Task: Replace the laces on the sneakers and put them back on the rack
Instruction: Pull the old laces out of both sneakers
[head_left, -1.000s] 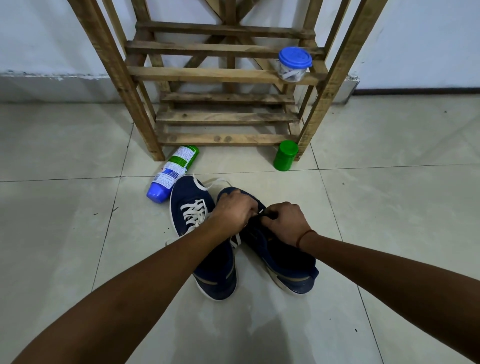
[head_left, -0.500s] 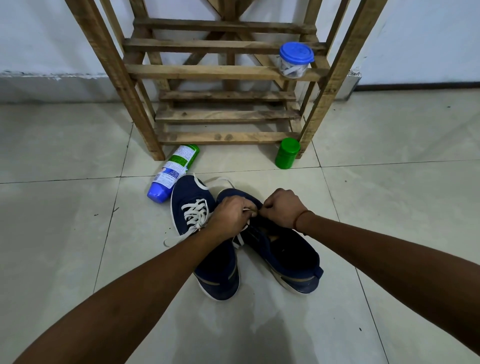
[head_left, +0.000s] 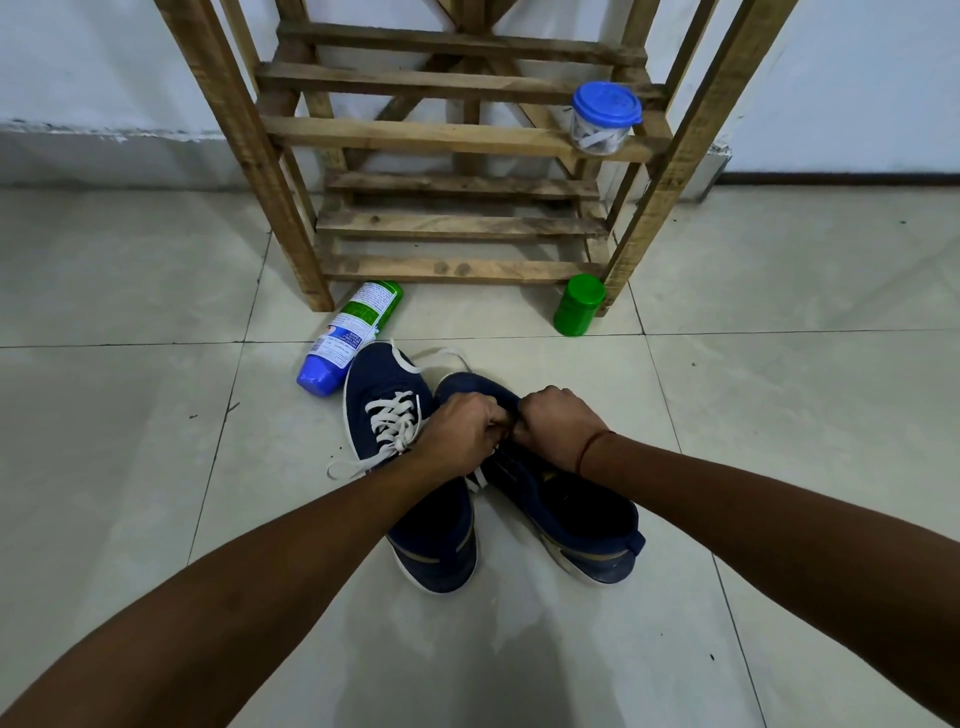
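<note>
Halfway there, a laced sneaker (head_left: 390, 415) sits at 11 o'clock while left hand (head_left: 460, 435) and right hand (head_left: 558, 428), curled tight, apparently pinch the lace of the second sneaker (head_left: 576, 514), rack (head_left: 441, 136) at 12 o'clock awaiting both

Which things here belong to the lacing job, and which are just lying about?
Job: laced sneaker, other sneaker, laces, rack, left hand, right hand.
Lying about: spray bottle, green jar, blue-lidded tub (white strips inside, maybe spare laces).
</note>
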